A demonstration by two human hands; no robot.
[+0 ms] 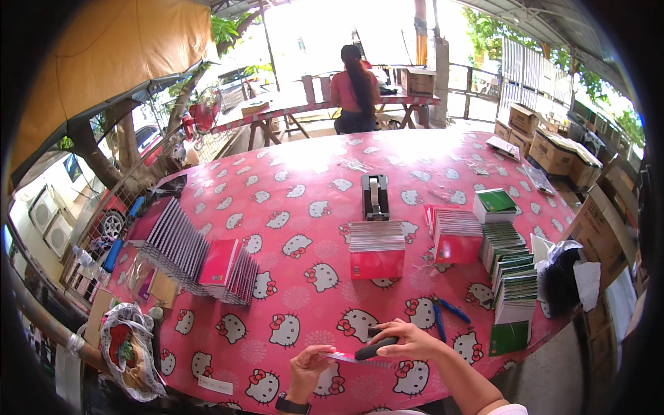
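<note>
Near the table's front edge my left hand (309, 370) grips the end of a thin pink notebook (342, 356), held almost edge-on. A row of wire coil seems to run along its side. My right hand (408, 340) is closed around a black-handled hand tool (377, 348). The tool sits against the notebook's edge; its working end is hard to make out. To the right of that hand lie blue-handled pliers (449, 315). Ahead, a stack of pink notebooks (377, 263) stands below a black tape dispenser (375, 197).
Spiral-bound notebooks (173, 242) stand in rows at left, beside a patterned cloth bag (128, 349). More pink notebooks (456, 245) and green notebooks (512, 277) line the right. Cardboard boxes (550, 152) are piled beyond. Another person (354, 90) stands at a far table, turned away.
</note>
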